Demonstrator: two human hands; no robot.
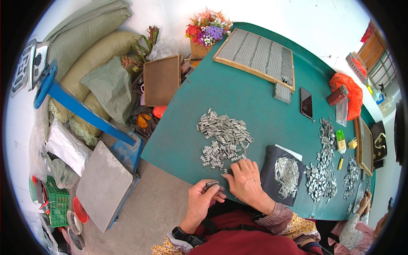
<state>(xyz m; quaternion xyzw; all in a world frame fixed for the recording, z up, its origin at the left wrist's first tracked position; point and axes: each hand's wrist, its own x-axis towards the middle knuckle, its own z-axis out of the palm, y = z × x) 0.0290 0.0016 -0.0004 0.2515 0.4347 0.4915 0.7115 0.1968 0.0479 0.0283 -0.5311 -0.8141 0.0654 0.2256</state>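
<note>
Green tabletop (272, 119), grey metal pieces (227, 132), white wall (280, 15), stuffed sacks (91, 26)

We see the small dark-grey metal piece (212, 184) only partly, since the bare left hand (199, 197) covers the rest. We cannot tell whether the bare right hand (247, 183) pinches anything. The fisheye rim cuts off the pink-clothed co-worker (362, 236).

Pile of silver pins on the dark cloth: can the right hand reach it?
Likely yes: the right hand is just left of the pile of silver pins, with no obstacle visible between.
</note>
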